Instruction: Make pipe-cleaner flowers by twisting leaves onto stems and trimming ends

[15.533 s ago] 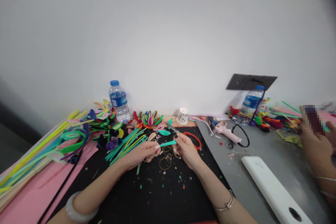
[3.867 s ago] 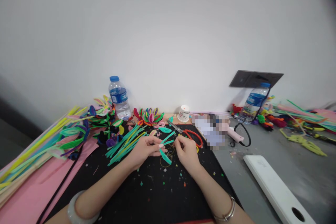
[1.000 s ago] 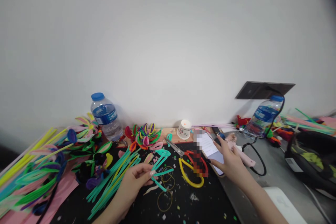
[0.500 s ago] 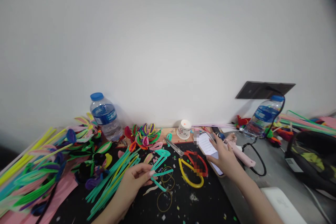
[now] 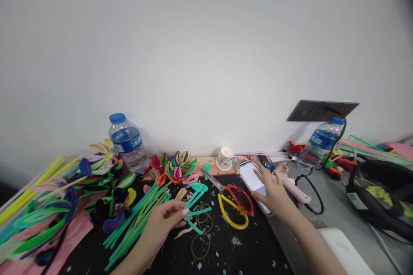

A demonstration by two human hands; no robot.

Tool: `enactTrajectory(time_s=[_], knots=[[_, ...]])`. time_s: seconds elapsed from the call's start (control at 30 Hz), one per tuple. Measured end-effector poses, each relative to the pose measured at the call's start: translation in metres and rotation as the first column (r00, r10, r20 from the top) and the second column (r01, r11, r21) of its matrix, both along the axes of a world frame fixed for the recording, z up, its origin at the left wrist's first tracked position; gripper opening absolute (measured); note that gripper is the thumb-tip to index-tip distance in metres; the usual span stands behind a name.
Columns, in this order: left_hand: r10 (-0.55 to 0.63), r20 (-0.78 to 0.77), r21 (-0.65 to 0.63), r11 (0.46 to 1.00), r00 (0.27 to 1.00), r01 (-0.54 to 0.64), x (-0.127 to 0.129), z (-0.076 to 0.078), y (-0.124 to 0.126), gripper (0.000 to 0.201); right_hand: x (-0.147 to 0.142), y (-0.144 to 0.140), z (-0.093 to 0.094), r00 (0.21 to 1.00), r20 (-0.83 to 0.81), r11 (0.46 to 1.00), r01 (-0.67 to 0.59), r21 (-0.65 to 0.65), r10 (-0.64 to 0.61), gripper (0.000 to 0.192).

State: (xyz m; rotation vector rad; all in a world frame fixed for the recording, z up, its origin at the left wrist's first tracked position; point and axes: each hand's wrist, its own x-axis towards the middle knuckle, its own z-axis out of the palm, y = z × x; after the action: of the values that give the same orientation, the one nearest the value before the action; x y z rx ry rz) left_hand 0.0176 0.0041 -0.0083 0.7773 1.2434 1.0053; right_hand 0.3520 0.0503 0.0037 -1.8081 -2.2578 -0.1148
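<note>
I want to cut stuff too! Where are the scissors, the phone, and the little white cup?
scissors [image 5: 232, 211]: head view, on the yellow handle loop.
phone [image 5: 252, 177]: head view, on the lit screen above the right hand's fingers.
little white cup [image 5: 224, 158]: head view, on its side wall.

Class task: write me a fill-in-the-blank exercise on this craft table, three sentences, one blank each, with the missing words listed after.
1. The left hand pinches a bent pipe cleaner coloured ____.
2. The right hand rests on a ____ lying on the table.
3. Between the hands lie scissors with red and ____ handles.

Missing words: teal; phone; yellow
</note>
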Motion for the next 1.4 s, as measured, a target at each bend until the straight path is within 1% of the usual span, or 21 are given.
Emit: enactTrajectory(time_s=[0.07,0.13,0.2,0.27,0.4,0.63,0.77,0.97,1.07,1.2,1.4], knots=[[-0.003,-0.014,0.009,1.0,1.0,0.003,0.0,0.001,0.0,0.029,0.001,-0.002,-0.001,0.999,0.027,1.0,-0.019,-0.007,0.019,0.064],[-0.003,-0.023,0.013,1.0,1.0,0.004,0.0,0.001,0.0,0.029,0.005,-0.007,-0.001,1.0,0.023,1.0,-0.015,-0.009,0.015,0.063],[-0.004,-0.024,0.008,1.0,1.0,0.004,0.001,0.001,0.0,0.029,0.01,-0.014,0.001,1.0,0.012,1.0,-0.011,-0.01,0.011,0.068],[0.002,-0.021,-0.002,1.0,1.0,-0.002,0.001,0.001,0.0,0.03,0.014,-0.019,0.003,0.999,-0.018,1.0,0.026,-0.01,-0.026,0.072],[0.008,-0.007,-0.008,1.0,1.0,-0.008,0.0,0.001,0.0,0.03,0.02,-0.023,0.005,0.997,-0.052,0.998,0.06,-0.027,-0.061,0.078],[-0.002,-0.015,-0.015,1.0,1.0,0.002,0.001,0.004,0.0,0.031,0.014,-0.016,0.008,0.999,-0.03,1.0,0.026,-0.003,-0.026,0.077],[-0.008,-0.018,-0.013,1.0,1.0,0.008,0.001,0.002,0.0,0.031,0.003,-0.007,0.009,0.999,-0.048,0.999,-0.014,-0.048,0.011,0.072],[0.01,0.02,-0.02,1.0,1.0,-0.01,0.0,0.0,0.0,0.028,-0.011,0.011,0.012,0.993,-0.094,0.988,0.059,-0.143,-0.073,0.072],[0.015,0.022,-0.021,1.0,1.0,-0.015,0.0,0.0,0.0,0.029,-0.011,0.014,0.013,0.992,-0.094,0.985,0.067,-0.159,-0.082,0.074],[0.004,0.019,-0.018,1.0,1.0,-0.004,0.0,-0.001,0.001,0.03,-0.006,0.013,0.012,0.991,-0.116,0.99,0.043,-0.134,-0.059,0.075],[-0.002,0.003,-0.022,1.0,1.0,0.002,0.0,0.001,0.001,0.029,0.003,0.006,0.012,0.995,-0.097,0.999,0.021,-0.031,-0.024,0.074]])
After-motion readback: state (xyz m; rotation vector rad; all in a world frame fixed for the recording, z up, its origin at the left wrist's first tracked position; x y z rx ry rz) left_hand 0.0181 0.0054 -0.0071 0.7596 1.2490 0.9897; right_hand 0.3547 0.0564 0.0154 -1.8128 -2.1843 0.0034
